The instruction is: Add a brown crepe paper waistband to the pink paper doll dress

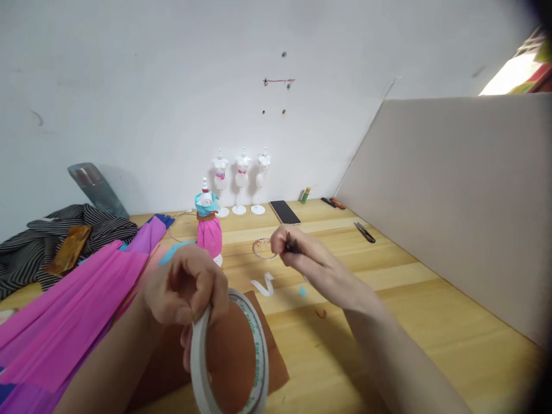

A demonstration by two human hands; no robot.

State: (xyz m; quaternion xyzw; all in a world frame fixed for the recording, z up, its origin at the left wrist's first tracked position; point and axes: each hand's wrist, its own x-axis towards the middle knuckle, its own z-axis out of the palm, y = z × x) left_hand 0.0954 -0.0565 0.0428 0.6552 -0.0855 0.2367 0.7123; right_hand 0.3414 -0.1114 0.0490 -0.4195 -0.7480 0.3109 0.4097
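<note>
My left hand (190,284) is closed on the rim of a white roll of tape (260,368), which has green lettering inside its core. The roll stands tilted above a brown sheet (276,362) on the table. Further right, my right hand (304,259) is closed, with something dark (292,244) showing between the fingers; its kind is hidden. Beyond that hand lies a thin ring with small beads or pins (261,248). A small dress form (209,230) in a blue top and pink skirt stands behind my left hand.
Several pink and purple fabrics (86,299) and a striped cloth (21,253) cover the left side. White dress forms (242,178) line the back wall. A phone (284,213), a green spool (306,195) and snips (364,232) lie right of them. White (264,284) and blue (302,291) scraps lie mid-table.
</note>
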